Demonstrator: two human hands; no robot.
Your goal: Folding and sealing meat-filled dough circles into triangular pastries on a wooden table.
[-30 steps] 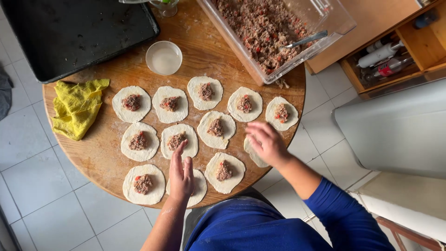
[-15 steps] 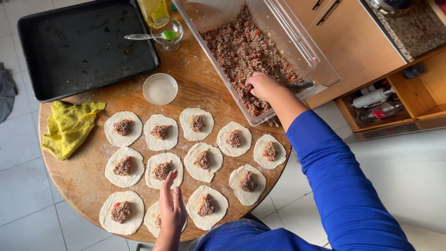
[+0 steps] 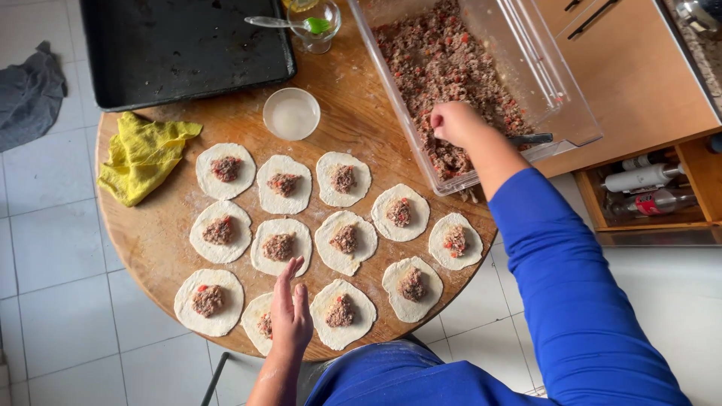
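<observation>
My right hand (image 3: 454, 123) is closed inside the clear plastic tub (image 3: 568, 113) of minced meat filling (image 3: 444, 64), gripping a metal utensil (image 3: 532, 139) whose handle sticks out to the right behind my wrist. My left hand (image 3: 290, 312) lies flat with its fingers out over the bottom-row dough round (image 3: 256, 322) and holds nothing. Several dough rounds, each with a lump of filling, are spread in rows over the round wooden table (image 3: 150, 240); one of them (image 3: 343, 313) lies just right of my left hand.
A small white bowl (image 3: 291, 113) stands above the rounds. A yellow cloth (image 3: 141, 156) lies at the table's left edge. A black baking tray (image 3: 180, 49) and a glass with a spoon (image 3: 312, 24) sit at the back. A wooden shelf with bottles (image 3: 647, 192) is to the right.
My right hand went from the dough rounds up into the tub and closed on the utensil. My left hand stayed over the bottom-row round. The camera view moved closer.
</observation>
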